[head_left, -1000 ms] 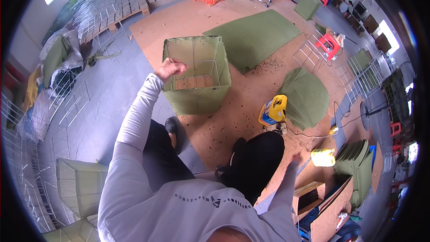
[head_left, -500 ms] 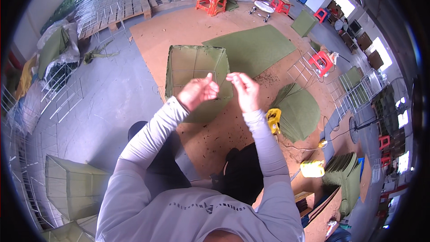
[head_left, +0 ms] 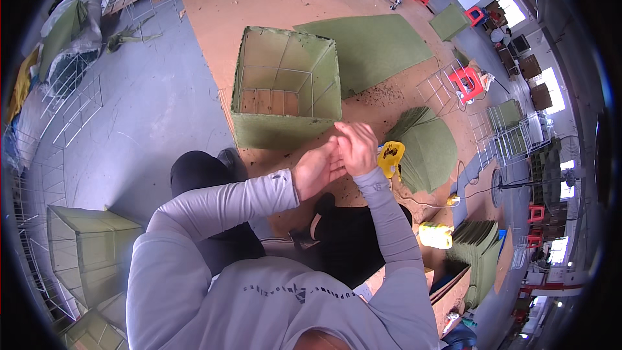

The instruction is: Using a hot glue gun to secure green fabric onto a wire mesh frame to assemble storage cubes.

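From the head view, my left hand (head_left: 315, 170) and my right hand (head_left: 355, 148) are pressed together in front of me, fingers curled and touching each other; whether they pinch anything between them I cannot tell, since the fingers hide whatever might be there. They sit just at the near wall of the green box (head_left: 285, 84), an open-topped wire frame lined with green felt, standing upright on the brown board (head_left: 214, 20) that covers the floor. My right hand overlaps the box's lower corner in the picture. Just right of my hands lies a yellow tool (head_left: 391, 158), beside a rounded stack of green felt pieces (head_left: 431, 146). A flat green felt sheet (head_left: 382, 45) lies beyond the box. A red stool (head_left: 468, 83) stands further right. Another felt-lined box (head_left: 91, 249) sits at my left, on the grey floor
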Tool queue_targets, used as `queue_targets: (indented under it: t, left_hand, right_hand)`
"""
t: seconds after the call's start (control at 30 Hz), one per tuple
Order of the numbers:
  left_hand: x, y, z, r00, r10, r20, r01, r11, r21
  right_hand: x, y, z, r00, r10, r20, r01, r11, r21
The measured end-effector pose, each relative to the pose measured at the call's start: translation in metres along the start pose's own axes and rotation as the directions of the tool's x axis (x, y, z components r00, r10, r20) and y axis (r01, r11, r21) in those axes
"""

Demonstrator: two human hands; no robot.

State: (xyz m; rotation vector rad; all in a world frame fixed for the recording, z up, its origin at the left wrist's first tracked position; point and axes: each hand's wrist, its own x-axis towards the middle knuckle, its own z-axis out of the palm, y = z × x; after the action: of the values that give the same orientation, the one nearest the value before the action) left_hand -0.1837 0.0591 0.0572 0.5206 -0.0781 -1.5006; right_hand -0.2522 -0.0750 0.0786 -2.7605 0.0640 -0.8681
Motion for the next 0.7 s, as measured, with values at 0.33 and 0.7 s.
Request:
queue_targets:
  t: [0.33,0.7]
  left_hand:
    - [-0.025,-0.024,0.008,0.982,-0.140,-0.130,0.188,0.831,0.524]
    - [-0.001,0.018,0.000,0.685,0.712,0.156,-0.564,0.382,0.733]
  right_hand:
    - [-0.018,0.055,-0.006,0.591,0.777,0.216,-0.602,0.247,0.759]
    - [-0.003,-0.004,0.007,0.607,0.616,0.502,-0.530,-0.156,0.833]
